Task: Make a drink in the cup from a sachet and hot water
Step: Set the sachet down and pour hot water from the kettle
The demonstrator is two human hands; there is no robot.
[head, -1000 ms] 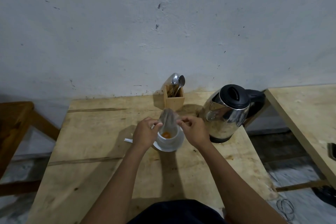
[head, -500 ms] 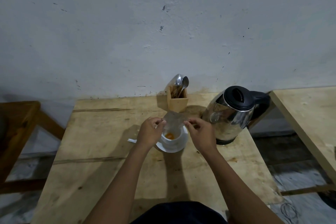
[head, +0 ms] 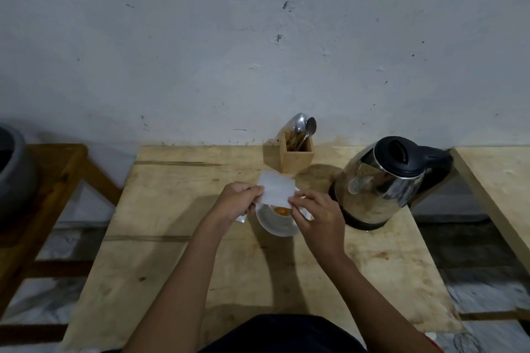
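The sachet (head: 276, 190) shows a blank pale face, no writing readable. It is pinched at its lower corners by the left hand (head: 235, 200) and right hand (head: 315, 210), just above the cup (head: 275, 219) on the desk (head: 160, 238), near the kettle (head: 384, 180).

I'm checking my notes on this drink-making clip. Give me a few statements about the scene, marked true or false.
1. Both hands, left hand and right hand, hold the sachet over the cup. True.
2. The cup holds orange powder. True.
3. The kettle is being tilted over the cup. False: it stands upright, untouched, on the table.
4. The wooden holder is empty. False: spoons stand in it.
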